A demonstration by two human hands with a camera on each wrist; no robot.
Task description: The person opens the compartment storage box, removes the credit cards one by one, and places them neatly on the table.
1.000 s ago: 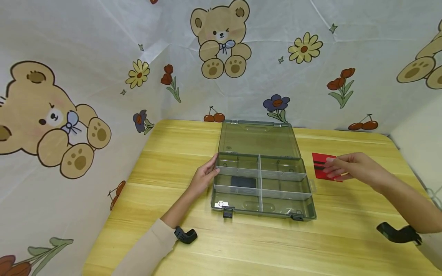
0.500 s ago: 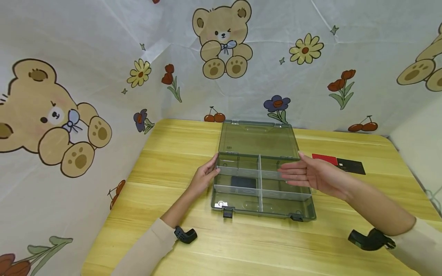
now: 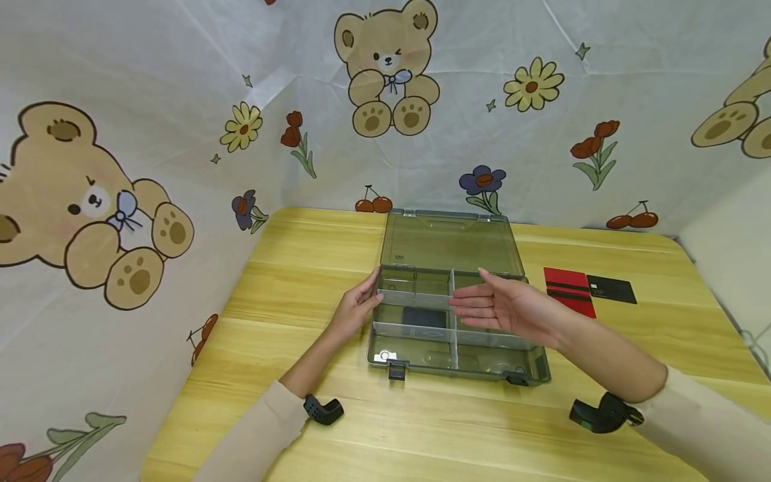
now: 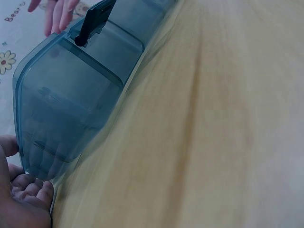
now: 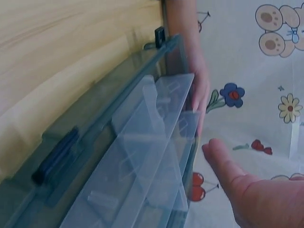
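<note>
A smoky clear plastic storage box (image 3: pixel 482 361) lies with its lid (image 3: pixel 452 242) folded back, and clear dividers (image 3: pixel 409 329) split it into several compartments. My left hand (image 3: pixel 354 311) holds its left side, thumb at the rim; in the left wrist view, curled fingers (image 4: pixel 33 187) sit at the lower corner. Over the right compartments my right hand (image 3: pixel 512 311) hovers with straight fingers, palm showing, nothing in it. In the middle left compartment lies a dark flat rectangle (image 3: pixel 424 317). Right of the box are a red card (image 3: pixel 566 281) with black stripes and a black card (image 3: pixel 613 289).
The box stands on a light wooden table (image 3: pixel 289 268), its two dark latches (image 3: pixel 397 371) hanging at the front edge. A white cloth (image 3: pixel 199 60) printed with bears and flowers rises behind and to the left.
My right hand has moved left from above the red card to over the box's compartments, uncovering both cards. My left hand and the box have stayed in place.
</note>
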